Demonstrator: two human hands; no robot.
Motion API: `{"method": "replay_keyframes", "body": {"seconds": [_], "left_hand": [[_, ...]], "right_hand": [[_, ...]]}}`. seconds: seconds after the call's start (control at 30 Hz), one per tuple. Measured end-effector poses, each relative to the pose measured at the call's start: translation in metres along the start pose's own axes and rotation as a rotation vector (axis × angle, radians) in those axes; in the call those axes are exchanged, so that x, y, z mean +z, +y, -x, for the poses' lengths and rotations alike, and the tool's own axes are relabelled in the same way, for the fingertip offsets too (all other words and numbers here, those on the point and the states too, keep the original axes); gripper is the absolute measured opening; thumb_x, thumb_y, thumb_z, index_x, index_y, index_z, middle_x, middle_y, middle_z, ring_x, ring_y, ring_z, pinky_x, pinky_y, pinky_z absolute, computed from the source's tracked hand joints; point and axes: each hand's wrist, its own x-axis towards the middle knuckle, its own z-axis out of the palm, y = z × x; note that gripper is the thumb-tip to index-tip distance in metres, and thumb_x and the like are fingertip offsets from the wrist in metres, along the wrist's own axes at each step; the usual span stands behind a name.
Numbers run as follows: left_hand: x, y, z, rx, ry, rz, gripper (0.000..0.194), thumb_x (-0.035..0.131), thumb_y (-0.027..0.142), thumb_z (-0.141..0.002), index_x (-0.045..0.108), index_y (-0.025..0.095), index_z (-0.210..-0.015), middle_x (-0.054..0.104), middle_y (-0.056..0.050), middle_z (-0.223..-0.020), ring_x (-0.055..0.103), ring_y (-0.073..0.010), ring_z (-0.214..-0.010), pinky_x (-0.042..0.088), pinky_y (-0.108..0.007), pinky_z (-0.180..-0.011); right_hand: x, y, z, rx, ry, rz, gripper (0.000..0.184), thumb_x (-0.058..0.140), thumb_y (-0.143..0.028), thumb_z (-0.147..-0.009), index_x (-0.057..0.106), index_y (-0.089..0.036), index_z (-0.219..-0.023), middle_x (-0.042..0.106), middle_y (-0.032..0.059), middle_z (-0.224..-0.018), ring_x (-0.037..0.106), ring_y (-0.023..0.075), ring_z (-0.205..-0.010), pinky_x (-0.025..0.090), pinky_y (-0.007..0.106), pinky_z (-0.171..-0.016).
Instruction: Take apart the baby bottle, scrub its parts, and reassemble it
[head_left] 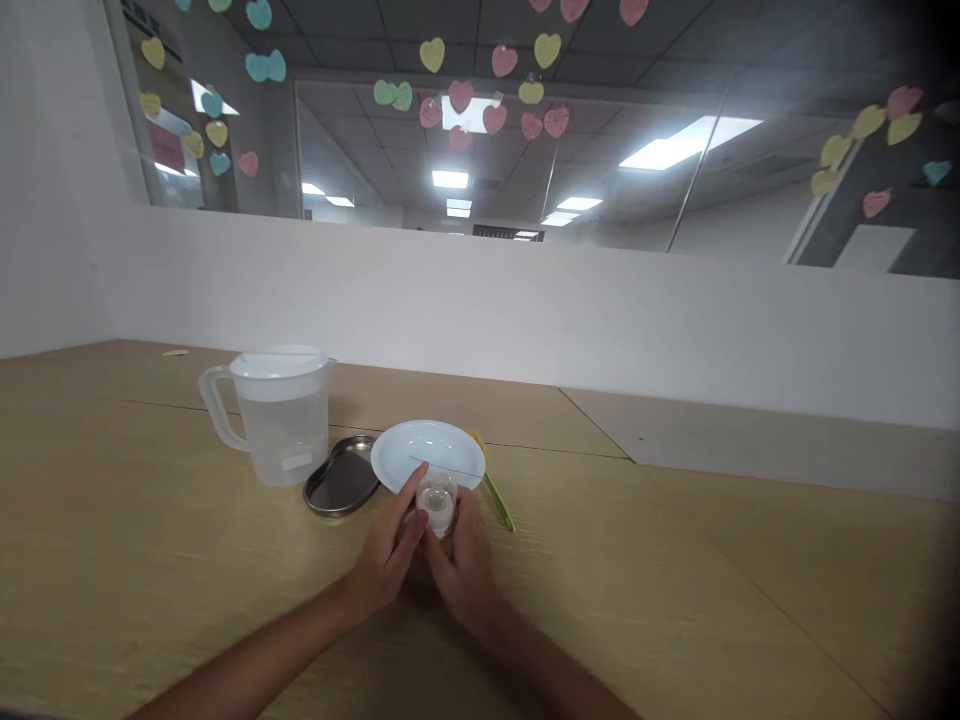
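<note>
My left hand (384, 555) and my right hand (466, 565) are both closed around a small clear round container (437, 500), one from each side. I look down into its round top; its exact kind is hard to make out. Just beyond it sits a shallow white dish (420, 440), and a thin rod or stick (457, 471) shows across the dish. To the right of the dish lies a slim tool with a green handle (501, 505) and a yellow end, partly hidden behind the dish. A metal kidney-shaped tray (341, 482) lies left of my hands.
A translucent measuring jug (289, 430) with a handle stands at the left, seemingly with clear liquid inside. A small pale flat piece (175, 352) lies far left on the wooden table (637, 600). A white wall (465, 310) with a window above closes off the back.
</note>
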Motion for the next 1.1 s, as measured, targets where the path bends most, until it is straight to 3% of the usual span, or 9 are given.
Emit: {"method": "replay_keyframes", "body": {"seconds": [0.17, 0.33, 0.57, 0.8, 0.97, 1.1], "left_hand": [[0.005, 0.001, 0.002, -0.083, 0.069, 0.115, 0.05, 0.041, 0.038, -0.091, 0.036, 0.019, -0.137, 0.039, -0.006, -0.142, 0.034, -0.0228, -0.131, 0.03, -0.035, -0.107], [0.005, -0.001, 0.002, -0.053, 0.058, 0.1, 0.049, 0.041, 0.036, -0.091, 0.037, 0.018, -0.137, 0.04, -0.007, -0.141, 0.035, -0.0228, -0.13, 0.03, -0.034, -0.106], [0.004, -0.003, 0.0, -0.002, 0.054, 0.039, 0.049, 0.041, 0.036, -0.091, 0.039, 0.015, -0.136, 0.041, -0.01, -0.139, 0.036, -0.0253, -0.129, 0.028, -0.039, -0.108], [0.001, -0.011, 0.003, 0.084, 0.01, -0.043, 0.049, 0.035, 0.031, -0.093, 0.029, 0.018, -0.14, 0.036, -0.01, -0.143, 0.033, -0.0239, -0.131, 0.029, -0.039, -0.107], [-0.013, -0.017, 0.003, 0.217, -0.088, -0.114, 0.064, 0.043, 0.037, -0.089, 0.013, 0.021, -0.144, 0.028, -0.014, -0.145, 0.039, -0.0272, -0.124, 0.036, -0.04, -0.099], [-0.026, -0.021, 0.002, 0.298, -0.174, -0.207, 0.082, 0.058, 0.043, -0.077, 0.014, 0.02, -0.143, 0.034, -0.016, -0.138, 0.049, -0.0284, -0.11, 0.042, -0.042, -0.092]], "right_hand": [[-0.002, -0.004, -0.003, 0.076, -0.039, -0.108, 0.026, 0.049, -0.037, -0.087, 0.045, -0.02, -0.105, 0.056, 0.0061, -0.097, 0.055, 0.019, -0.084, 0.046, 0.036, -0.076], [-0.002, -0.004, -0.003, 0.06, -0.046, -0.128, 0.025, 0.047, -0.036, -0.087, 0.044, -0.018, -0.105, 0.056, 0.0071, -0.097, 0.054, 0.0187, -0.086, 0.045, 0.036, -0.078], [0.003, 0.002, 0.001, -0.008, -0.005, 0.007, 0.025, 0.044, -0.033, -0.088, 0.043, -0.018, -0.107, 0.054, 0.0086, -0.097, 0.053, 0.0197, -0.084, 0.046, 0.036, -0.074], [0.004, 0.004, 0.002, 0.003, 0.012, 0.116, 0.027, 0.047, -0.034, -0.086, 0.046, -0.017, -0.106, 0.056, 0.0091, -0.095, 0.054, 0.0209, -0.082, 0.047, 0.037, -0.072], [0.0, 0.005, 0.004, -0.056, 0.048, 0.103, 0.047, 0.052, -0.036, -0.083, 0.038, -0.018, -0.124, 0.053, 0.0123, -0.114, 0.052, 0.0251, -0.102, 0.045, 0.043, -0.085], [-0.003, 0.007, 0.005, -0.085, 0.02, 0.009, 0.051, 0.056, -0.038, -0.082, 0.037, -0.021, -0.127, 0.053, 0.0097, -0.116, 0.052, 0.0246, -0.104, 0.044, 0.042, -0.088]]}}
